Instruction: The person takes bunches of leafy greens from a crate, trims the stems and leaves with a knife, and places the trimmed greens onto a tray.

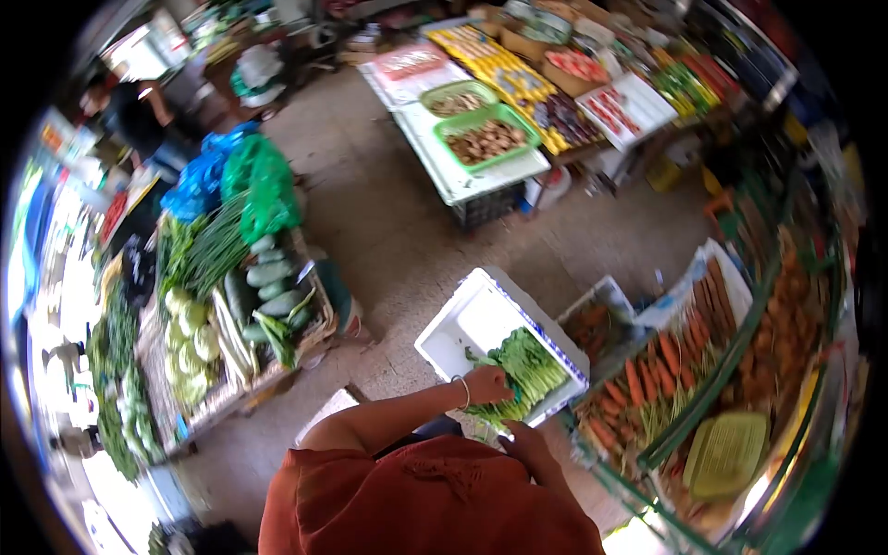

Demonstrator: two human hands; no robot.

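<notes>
A white foam box (452,326) stands in front of me with leafy greens (532,363) in it, stems toward my body. My left hand (488,385), with a bangle at the wrist, is closed over the near side of the greens. A bit of teal shows by its fingers, too small to name. Close to the stem ends at the box's near edge is my right hand (527,442). Its visible fingers are apart, and nothing shows in them.
To the left, a stall holds cucumbers (269,274), cabbages (192,344) and green bags (259,190). Carrots (659,370) and a yellow-green basket (727,455) lie right, behind a green rail (712,370). Ahead stands a produce table (470,188). A person (139,116) is at far left.
</notes>
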